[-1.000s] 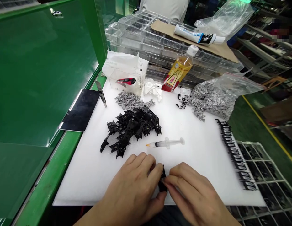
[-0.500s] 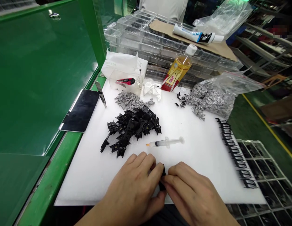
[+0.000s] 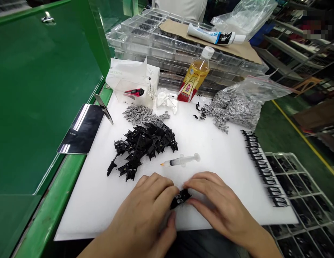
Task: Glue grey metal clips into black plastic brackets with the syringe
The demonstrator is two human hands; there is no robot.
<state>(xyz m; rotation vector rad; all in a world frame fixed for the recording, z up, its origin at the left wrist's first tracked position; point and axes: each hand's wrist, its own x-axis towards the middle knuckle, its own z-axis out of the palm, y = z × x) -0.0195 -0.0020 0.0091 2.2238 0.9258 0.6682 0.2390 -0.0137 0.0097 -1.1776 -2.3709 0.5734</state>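
Note:
Near the front edge of the white board, a small black plastic part (image 3: 180, 199) is held in my left hand (image 3: 147, 204). A shiny metallic-looking bit shows on its upper face; its left end is hidden by my fingers. My right hand (image 3: 217, 204) is at the part's right end, thumb and fingers apart around it; I cannot tell whether the thumb tip touches it. Beyond my hands lies a syringe (image 3: 180, 161) with an orange tip. A heap of similar black plastic parts (image 3: 145, 143) sits to its left, with a pile of small grey pieces (image 3: 138, 114) behind.
A row of black parts (image 3: 263, 168) lines the board's (image 3: 83, 204) right edge. A clear bag of grey pieces (image 3: 242, 107), a drink bottle (image 3: 193, 79), tweezers (image 3: 104, 109) and a dark tablet-like slab (image 3: 82, 129) stand around. Stacked clear trays (image 3: 167, 46) rise behind.
My right hand's fingers have spread from a pinch and drawn slightly off the black part. More of the part now shows, turned with its face up. The view has shifted a little.

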